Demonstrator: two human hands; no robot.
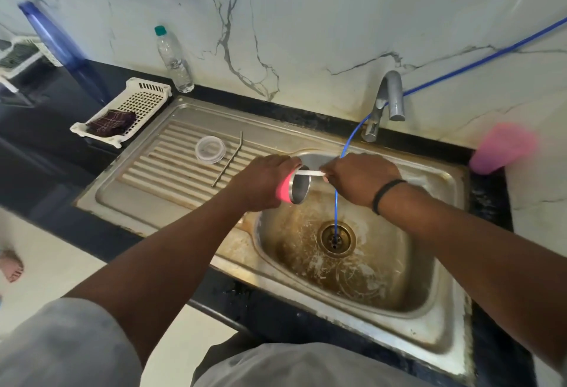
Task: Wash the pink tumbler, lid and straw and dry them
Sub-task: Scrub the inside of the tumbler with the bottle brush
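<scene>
My left hand (260,182) grips the pink tumbler (293,185) on its side over the sink basin (346,264), its steel mouth facing right. My right hand (359,179) holds the white handle of a thin brush (310,173) whose other end reaches into the tumbler's mouth. The clear lid (210,149) lies flat on the ribbed drainboard (159,165). Beside it, to the right, lies the bent metal straw (228,161).
A tap (387,101) stands behind the basin, with a thin blue hose (340,171) running down into the drain (337,238). A pink cup (503,147) sits at the right on the counter. A white basket (135,104) holds a dark cloth (112,123); water bottle (174,59) behind.
</scene>
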